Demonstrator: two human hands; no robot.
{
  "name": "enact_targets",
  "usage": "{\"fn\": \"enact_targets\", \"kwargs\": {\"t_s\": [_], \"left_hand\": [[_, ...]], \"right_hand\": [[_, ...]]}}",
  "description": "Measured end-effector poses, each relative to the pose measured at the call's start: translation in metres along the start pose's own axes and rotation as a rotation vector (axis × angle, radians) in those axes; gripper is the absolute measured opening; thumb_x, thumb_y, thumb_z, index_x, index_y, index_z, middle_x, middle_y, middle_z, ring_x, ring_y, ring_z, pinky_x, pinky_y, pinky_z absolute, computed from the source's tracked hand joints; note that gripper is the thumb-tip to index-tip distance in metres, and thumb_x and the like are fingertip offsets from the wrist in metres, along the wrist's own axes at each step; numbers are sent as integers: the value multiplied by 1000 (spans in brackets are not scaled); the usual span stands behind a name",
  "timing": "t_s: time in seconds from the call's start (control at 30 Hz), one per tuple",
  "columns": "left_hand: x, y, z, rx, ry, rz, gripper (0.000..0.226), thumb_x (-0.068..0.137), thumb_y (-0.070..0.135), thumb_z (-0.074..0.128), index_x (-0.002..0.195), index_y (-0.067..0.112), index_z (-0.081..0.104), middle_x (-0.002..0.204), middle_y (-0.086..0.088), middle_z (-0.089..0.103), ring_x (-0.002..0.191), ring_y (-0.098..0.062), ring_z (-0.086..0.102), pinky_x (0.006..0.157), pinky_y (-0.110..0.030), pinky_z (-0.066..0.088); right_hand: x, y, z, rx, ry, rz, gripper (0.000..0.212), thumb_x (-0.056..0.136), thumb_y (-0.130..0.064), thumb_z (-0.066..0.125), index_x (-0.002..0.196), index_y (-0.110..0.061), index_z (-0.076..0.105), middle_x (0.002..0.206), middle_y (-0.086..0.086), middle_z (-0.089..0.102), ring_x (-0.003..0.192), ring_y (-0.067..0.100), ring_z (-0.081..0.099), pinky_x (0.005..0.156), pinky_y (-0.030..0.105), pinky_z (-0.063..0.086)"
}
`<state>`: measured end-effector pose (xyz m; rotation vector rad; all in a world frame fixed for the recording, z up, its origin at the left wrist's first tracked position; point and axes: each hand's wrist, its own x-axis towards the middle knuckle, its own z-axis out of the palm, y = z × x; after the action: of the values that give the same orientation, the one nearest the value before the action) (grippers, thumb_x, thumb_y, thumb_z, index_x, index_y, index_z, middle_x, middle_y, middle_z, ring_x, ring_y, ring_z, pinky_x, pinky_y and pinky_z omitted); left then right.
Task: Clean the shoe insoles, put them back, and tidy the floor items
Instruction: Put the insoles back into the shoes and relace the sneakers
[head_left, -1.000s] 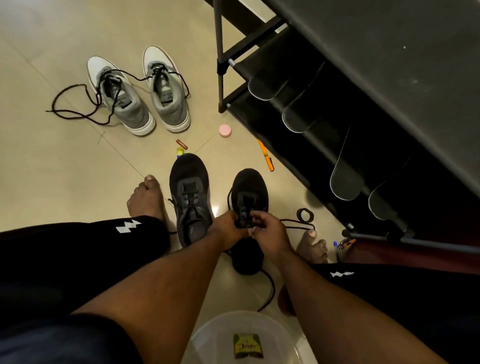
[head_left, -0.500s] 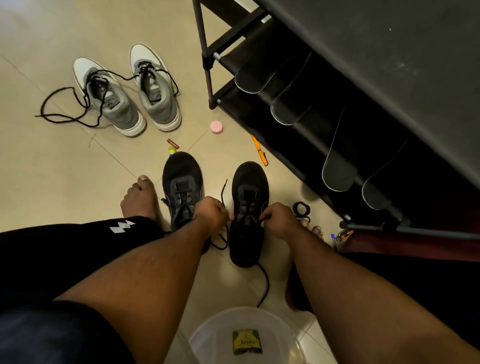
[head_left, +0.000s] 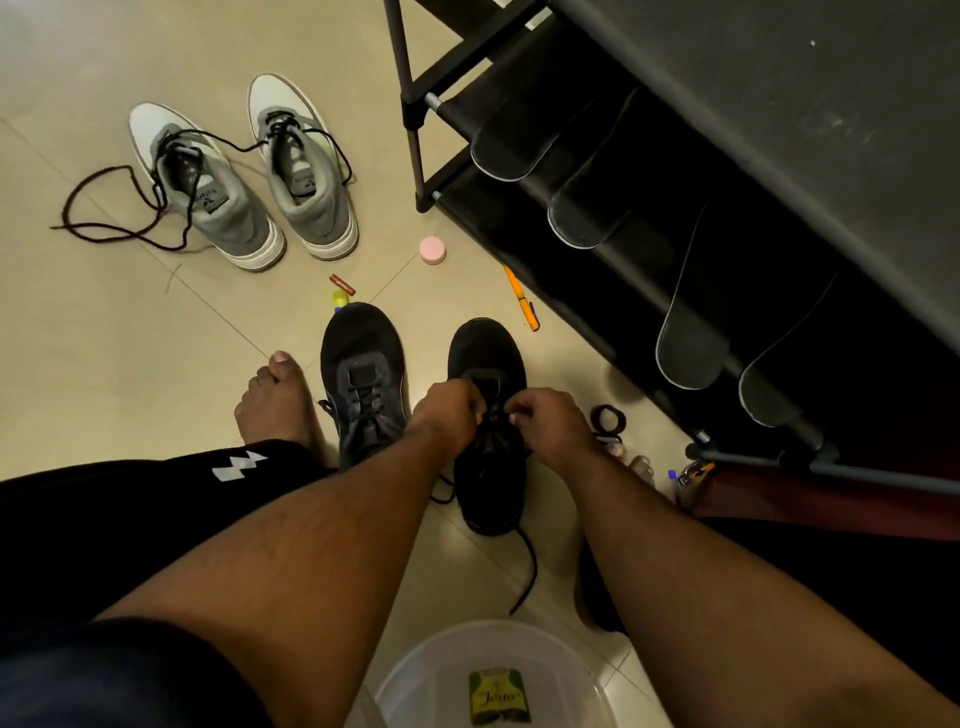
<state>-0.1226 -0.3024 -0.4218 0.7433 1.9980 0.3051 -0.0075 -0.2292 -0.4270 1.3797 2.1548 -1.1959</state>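
Note:
Two black shoes stand side by side on the tiled floor between my feet. Over the tongue of the right black shoe (head_left: 485, 348), my left hand (head_left: 451, 410) and my right hand (head_left: 545, 415) are close together, each pinching its black lace. A loose lace end (head_left: 527, 571) trails from this shoe toward me. The left black shoe (head_left: 362, 358) stands untouched. Several dark insoles (head_left: 511, 145) lean on the lower shelf of the black shoe rack (head_left: 410, 104) at the right.
A grey-and-white pair of sneakers (head_left: 244, 182) with loose laces stands at the far left. A pink lid (head_left: 432, 250), an orange pen (head_left: 521, 297), a small brown stick (head_left: 343, 284) and a yellow item (head_left: 339, 299) lie on the floor. A clear basin (head_left: 415, 680) holding a green packet (head_left: 497, 696) sits near me.
My hands were spread apart pulling the laces; now they have come back together over the right black shoe's tongue. The view has shifted slightly.

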Motion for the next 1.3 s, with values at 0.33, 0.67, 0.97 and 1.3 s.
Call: {"fn": "enact_targets", "kwargs": {"t_s": [0.33,0.67,0.97,1.3], "left_hand": [[23,-34,18,-144,107,-30,11,89,12,62,88,22,66,96,-3,67,89,-22,62,77,-30,48],[29,-39,14,-75,64,96,21,86,-7,49,76,11,56,84,-13,63,75,-19,53,66,-25,37],[15,-53,10,-86,62,142,13,89,13,61,91,25,59,96,5,59,86,-15,57,79,-32,49],[17,-50,9,89,-7,241,7,94,17,57,96,21,61,108,-5,58,98,-23,57,88,-36,47]], "right_hand": [[13,4,18,-167,-8,-94,23,96,-21,51,114,-24,65,113,2,64,98,24,62,80,31,50],[27,-7,12,-423,-177,-244,17,99,-22,38,111,-14,45,117,11,47,97,33,55,73,40,41],[8,6,8,-297,-133,-244,21,99,-22,41,120,-21,46,120,7,54,97,29,58,80,43,49],[22,2,10,-500,-215,-374,10,95,-24,45,103,-20,48,111,6,52,98,25,52,74,38,43]]}}
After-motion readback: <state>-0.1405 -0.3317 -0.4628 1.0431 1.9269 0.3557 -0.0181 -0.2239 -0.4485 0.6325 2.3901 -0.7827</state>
